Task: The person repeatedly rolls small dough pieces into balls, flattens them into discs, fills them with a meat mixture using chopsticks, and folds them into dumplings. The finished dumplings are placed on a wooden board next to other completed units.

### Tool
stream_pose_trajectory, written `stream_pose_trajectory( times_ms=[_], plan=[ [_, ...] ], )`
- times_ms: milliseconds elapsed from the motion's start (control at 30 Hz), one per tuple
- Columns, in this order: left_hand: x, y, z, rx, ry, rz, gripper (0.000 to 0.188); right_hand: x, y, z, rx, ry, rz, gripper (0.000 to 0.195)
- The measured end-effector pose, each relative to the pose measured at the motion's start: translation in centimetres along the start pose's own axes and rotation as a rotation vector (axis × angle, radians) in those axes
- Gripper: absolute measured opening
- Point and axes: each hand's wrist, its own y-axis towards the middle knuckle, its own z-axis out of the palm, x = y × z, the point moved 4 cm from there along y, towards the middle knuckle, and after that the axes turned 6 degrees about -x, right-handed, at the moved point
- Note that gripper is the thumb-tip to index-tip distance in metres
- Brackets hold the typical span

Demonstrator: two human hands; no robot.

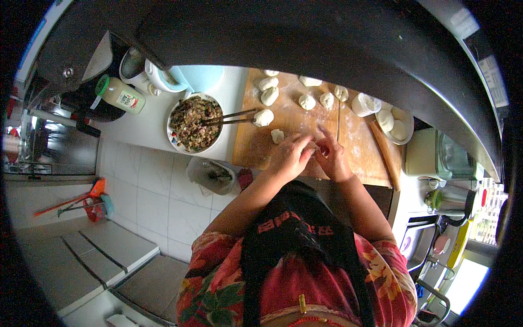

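Over the near part of a floured wooden board (294, 120), my left hand (289, 157) and my right hand (333, 157) meet with fingertips together. Whether a bit of dough is between the fingers is hidden. Just beyond my left hand lies a small dough lump (277, 136); a larger dough piece (263, 117) sits farther out. Several more pale dough pieces (306, 102) are spread along the back of the board. A white bowl (169, 133) stands to the left, full of chopped filling (195, 122), with dark chopsticks (233, 118) resting in it and reaching over the board.
A wooden rolling pin (386, 157) lies at the board's right side, near a white tub (365, 105) and a plate (402, 140) of dough. At left stand a green-lidded jar (120, 96) and a light-blue container (202, 77). A dark overhang (265, 41) covers the far side. Below the counter sits a bin (208, 175).
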Motion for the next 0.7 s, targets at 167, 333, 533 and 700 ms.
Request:
stream_pose_trajectory(
  times_ms=[167,333,533,700],
  plan=[
    [1.3,-0.9,1.1,0.004,0.075,-0.135,0.012,-1.2,0.0,-1.0,0.072,-0.069,0.019,0.030],
    [0.9,-0.7,1.4,-0.045,0.031,-0.112,0.010,-3.9,-1.1,0.0,0.068,-0.177,0.123,0.021],
    [-0.9,-1.6,1.9,0.113,0.138,0.075,0.012,-5.4,-1.4,0.2,0.040,0.323,0.473,0.015],
    [-0.4,-1.0,1.9,0.016,0.176,-0.078,0.013,-3.5,-0.3,-0.2,0.076,-0.062,0.213,0.017]
  ],
)
